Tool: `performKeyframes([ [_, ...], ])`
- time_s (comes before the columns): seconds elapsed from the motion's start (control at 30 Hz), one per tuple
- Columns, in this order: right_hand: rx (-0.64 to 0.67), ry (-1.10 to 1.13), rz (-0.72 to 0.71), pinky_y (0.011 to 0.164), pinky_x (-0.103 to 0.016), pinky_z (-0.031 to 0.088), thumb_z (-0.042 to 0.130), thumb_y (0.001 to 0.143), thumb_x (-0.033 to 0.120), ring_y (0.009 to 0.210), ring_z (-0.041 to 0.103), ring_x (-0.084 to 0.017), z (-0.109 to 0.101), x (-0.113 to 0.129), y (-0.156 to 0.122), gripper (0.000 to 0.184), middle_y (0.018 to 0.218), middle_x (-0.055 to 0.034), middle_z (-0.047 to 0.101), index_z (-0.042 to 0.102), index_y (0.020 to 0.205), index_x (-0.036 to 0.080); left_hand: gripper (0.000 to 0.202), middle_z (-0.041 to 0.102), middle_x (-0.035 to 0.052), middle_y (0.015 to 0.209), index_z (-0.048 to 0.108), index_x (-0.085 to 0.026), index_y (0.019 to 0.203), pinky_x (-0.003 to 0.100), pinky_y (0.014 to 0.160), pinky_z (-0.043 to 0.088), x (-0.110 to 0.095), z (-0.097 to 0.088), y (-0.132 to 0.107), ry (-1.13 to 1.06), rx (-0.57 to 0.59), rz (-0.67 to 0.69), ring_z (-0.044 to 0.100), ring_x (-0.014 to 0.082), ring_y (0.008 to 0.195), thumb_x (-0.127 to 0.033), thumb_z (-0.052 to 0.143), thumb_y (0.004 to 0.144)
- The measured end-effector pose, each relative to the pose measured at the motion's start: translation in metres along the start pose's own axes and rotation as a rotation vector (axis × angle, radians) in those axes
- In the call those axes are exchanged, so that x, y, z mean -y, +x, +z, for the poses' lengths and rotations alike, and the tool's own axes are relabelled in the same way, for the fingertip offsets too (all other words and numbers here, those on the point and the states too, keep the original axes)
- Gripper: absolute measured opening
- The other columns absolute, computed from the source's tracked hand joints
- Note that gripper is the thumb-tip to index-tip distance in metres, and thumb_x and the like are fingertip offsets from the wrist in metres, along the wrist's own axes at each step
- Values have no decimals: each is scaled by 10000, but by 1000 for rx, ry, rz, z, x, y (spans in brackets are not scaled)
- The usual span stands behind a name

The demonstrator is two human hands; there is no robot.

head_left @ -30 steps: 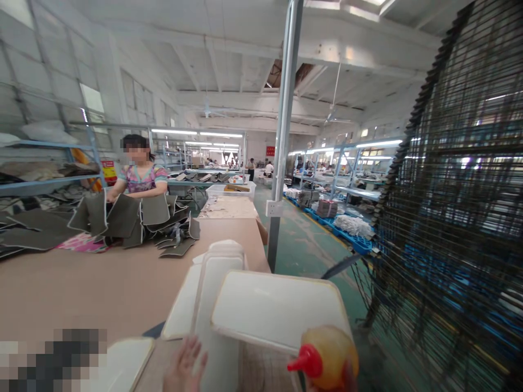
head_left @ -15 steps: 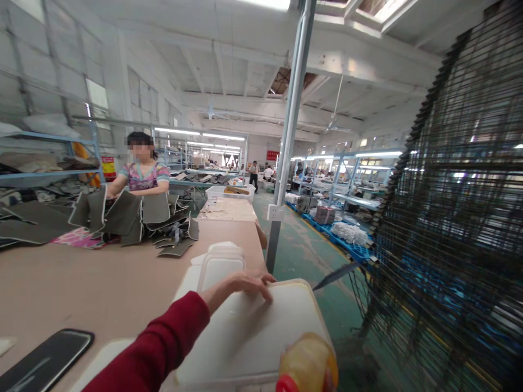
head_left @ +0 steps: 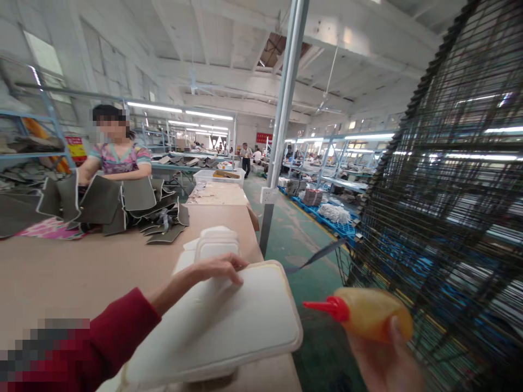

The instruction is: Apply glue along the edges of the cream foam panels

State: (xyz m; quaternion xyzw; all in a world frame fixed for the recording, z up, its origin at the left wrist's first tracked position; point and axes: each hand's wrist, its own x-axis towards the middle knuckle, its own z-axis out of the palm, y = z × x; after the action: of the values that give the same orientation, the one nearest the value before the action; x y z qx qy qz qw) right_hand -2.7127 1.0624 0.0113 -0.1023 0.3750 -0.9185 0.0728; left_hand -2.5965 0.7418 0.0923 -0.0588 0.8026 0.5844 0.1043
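Observation:
My left hand (head_left: 220, 268), below a dark red sleeve, is closed at the far edge of a white rounded panel (head_left: 245, 321). Its thumb lies on the panel's top face, and the other fingers are partly hidden. Yellowish residue runs along the panel's rim, and the panel sits tilted at the table edge. Out over the aisle on the right, my right hand (head_left: 384, 354) is wrapped round a squeeze bottle (head_left: 373, 310) of yellow liquid. The bottle lies sideways, its red nozzle pointing left towards the panel. More white panels (head_left: 216, 242) are stacked behind my left hand.
The brown table (head_left: 102, 272) stretches left, where a person (head_left: 118, 147) handles grey padded pieces (head_left: 102, 201). A metal post (head_left: 281, 125) rises beside the table's right edge. Stacked wire racks (head_left: 449, 190) stand close on the right. Blue pallets (head_left: 343, 231) line the aisle.
My right hand with the bottle has moved right and up, away from the panel. The panel and my left hand appear farther left, and the view has turned slightly right.

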Motion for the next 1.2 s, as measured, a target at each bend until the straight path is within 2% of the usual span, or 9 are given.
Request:
performKeyframes([
  [0.03, -77, 15, -17, 769, -268, 566, 753, 728, 456, 994, 626, -188, 5, 8, 7, 438, 1089, 14, 677, 638, 1106, 268, 313, 709, -24, 773, 755, -218, 876, 230, 629, 441, -3, 1, -6, -26, 19, -15, 597, 195, 733, -259, 688, 572],
  [0.1, -115, -18, -66, 758, -224, 550, 828, 627, 415, 954, 632, -167, 17, 20, 15, 514, 1052, 11, 686, 649, 1079, 249, 327, 724, -13, 792, 762, -218, 882, 248, 642, 468, -9, 4, -15, -65, 50, -36, 621, 218, 748, -264, 718, 561],
  [0.23, -36, -119, -102, 746, -230, 540, 875, 525, 397, 865, 643, -169, 29, 32, 17, 602, 975, -7, 696, 653, 1063, 243, 319, 726, 4, 753, 766, -207, 881, 298, 665, 502, -22, 11, -29, -97, 102, -49, 646, 250, 730, -259, 739, 568],
  [0.47, -19, -203, -46, 800, -249, 506, 886, 407, 429, 882, 641, -209, 27, 40, 17, 684, 793, -18, 691, 654, 1020, 234, 328, 724, 7, 769, 753, -193, 923, 278, 676, 493, -26, 14, -38, -81, 127, -73, 662, 249, 774, -250, 716, 602],
  [0.67, -89, -203, 28, 818, -259, 496, 889, 306, 440, 925, 632, -221, 36, 46, 10, 768, 953, -28, 694, 644, 1010, 257, 312, 730, 14, 783, 749, -180, 920, 267, 651, 489, -26, 17, -40, -76, 147, -67, 664, 243, 766, -226, 700, 616],
  [0.87, 7, -188, 41, 844, -295, 502, 900, 345, 434, 983, 621, -255, 30, 46, 11, 815, 993, -83, 687, 621, 1083, 231, 259, 717, 8, 701, 752, -172, 814, 275, 561, 479, -30, 22, -43, -138, 119, -76, 650, 243, 662, -216, 738, 559],
  [0.97, 64, -206, 24, 796, -333, 535, 894, 378, 449, 947, 638, -274, 24, 45, 11, 831, 983, -86, 691, 606, 1126, 232, 305, 731, 10, 759, 754, -178, 892, 255, 577, 486, -26, 20, -42, -138, 140, -89, 663, 234, 709, -223, 714, 593],
  [1.1, 115, -210, 80, 782, -312, 552, 882, 440, 440, 965, 645, -265, 22, 48, 7, 801, 1059, -89, 683, 592, 1159, 235, 387, 738, 9, 807, 734, -175, 986, 241, 613, 497, -17, 14, -38, -121, 196, -69, 675, 218, 744, -226, 708, 603],
  [1.2, 110, -213, 88, 781, -321, 562, 883, 410, 434, 977, 645, -281, 24, 51, 3, 829, 1069, -101, 681, 589, 1157, 228, 388, 740, 12, 825, 727, -173, 994, 245, 620, 501, -13, 11, -37, -110, 202, -62, 676, 214, 737, -228, 705, 611],
])
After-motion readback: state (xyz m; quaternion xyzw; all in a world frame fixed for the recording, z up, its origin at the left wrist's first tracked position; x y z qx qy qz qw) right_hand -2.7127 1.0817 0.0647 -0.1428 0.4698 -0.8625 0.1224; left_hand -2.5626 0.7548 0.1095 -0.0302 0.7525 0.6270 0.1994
